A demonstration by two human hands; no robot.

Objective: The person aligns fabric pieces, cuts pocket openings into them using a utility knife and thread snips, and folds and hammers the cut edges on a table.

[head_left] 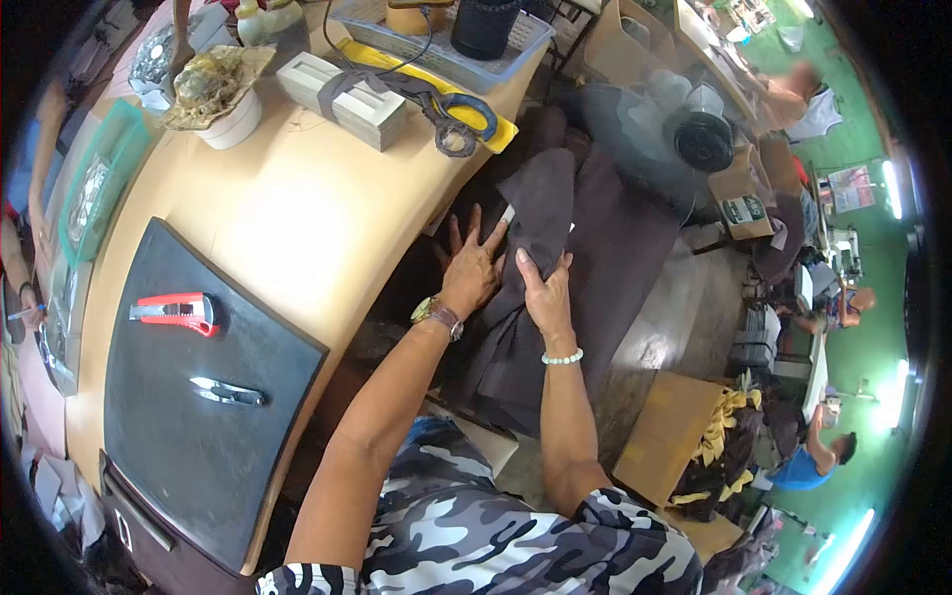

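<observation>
Dark brown cloth (620,233) lies in a large pile beside the table, with a folded piece (540,198) on top. My left hand (473,266) rests on the cloth with its fingers spread, near a small white strip (509,214). Just right of it, my right hand (545,288) touches the lower edge of the folded piece, its thumb and fingers apart. Whether any cloth is pinched under the right fingers is hard to see.
On the table (248,188) lie a black mat (169,397), a red cutter (177,313), small snips (228,393), scissors (464,121) and a wrapped white block (342,97). A fan (702,139) and a cardboard box (666,436) stand right. Other people sit farther off.
</observation>
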